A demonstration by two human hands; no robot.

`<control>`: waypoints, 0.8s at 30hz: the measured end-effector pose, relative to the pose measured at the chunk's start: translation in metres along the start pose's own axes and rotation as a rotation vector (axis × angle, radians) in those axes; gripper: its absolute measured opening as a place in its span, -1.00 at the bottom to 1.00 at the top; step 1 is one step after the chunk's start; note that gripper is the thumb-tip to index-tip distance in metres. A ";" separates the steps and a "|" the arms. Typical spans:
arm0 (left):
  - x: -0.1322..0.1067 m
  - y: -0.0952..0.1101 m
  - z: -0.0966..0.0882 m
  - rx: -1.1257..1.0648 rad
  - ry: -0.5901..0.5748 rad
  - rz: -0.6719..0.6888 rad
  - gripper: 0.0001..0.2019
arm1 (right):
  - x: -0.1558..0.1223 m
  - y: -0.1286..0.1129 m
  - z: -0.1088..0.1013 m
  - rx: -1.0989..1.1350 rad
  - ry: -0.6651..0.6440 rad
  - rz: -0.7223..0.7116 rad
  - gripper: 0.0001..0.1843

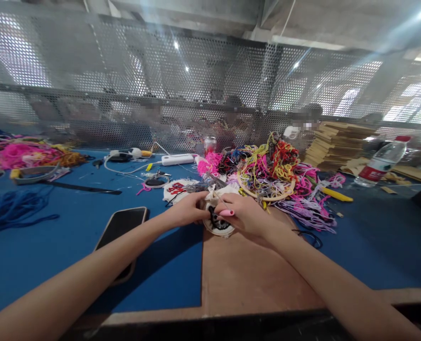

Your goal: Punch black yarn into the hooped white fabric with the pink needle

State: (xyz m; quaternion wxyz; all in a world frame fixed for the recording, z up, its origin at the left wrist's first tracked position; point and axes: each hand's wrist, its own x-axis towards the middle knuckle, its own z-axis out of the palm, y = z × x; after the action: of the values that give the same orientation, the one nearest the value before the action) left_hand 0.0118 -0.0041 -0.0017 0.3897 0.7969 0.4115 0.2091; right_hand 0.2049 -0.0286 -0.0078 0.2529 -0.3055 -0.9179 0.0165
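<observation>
Both my hands meet over a small round embroidery hoop (pixel 217 226) with white cloth and a dark stitched patch, resting at the far end of a brown board (pixel 246 274). My left hand (pixel 187 208) grips the hoop's left rim, fingers curled. My right hand (pixel 244 213) is closed on a pink pen-like tool (pixel 226 212) whose tip points at the cloth. A big tangle of coloured yarn (pixel 270 175) lies just behind the hands.
A dark phone (pixel 120 232) lies face up on the blue table (pixel 54 246) under my left forearm. Blue cord (pixel 11 208) sits far left, a power strip (pixel 178 159) and cables behind, stacked cardboard (pixel 334 144) and a water bottle (pixel 383 161) at right, a mesh screen beyond.
</observation>
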 end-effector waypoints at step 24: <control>0.003 -0.008 0.001 -0.126 -0.047 -0.019 -0.70 | 0.000 -0.001 -0.008 0.156 0.081 0.148 -0.82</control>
State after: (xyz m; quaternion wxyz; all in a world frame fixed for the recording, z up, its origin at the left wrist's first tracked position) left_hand 0.0100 0.0005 -0.0083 0.4507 0.7715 0.3958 0.2123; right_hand 0.2078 -0.0307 -0.0008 0.3111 -0.3524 -0.8776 0.0943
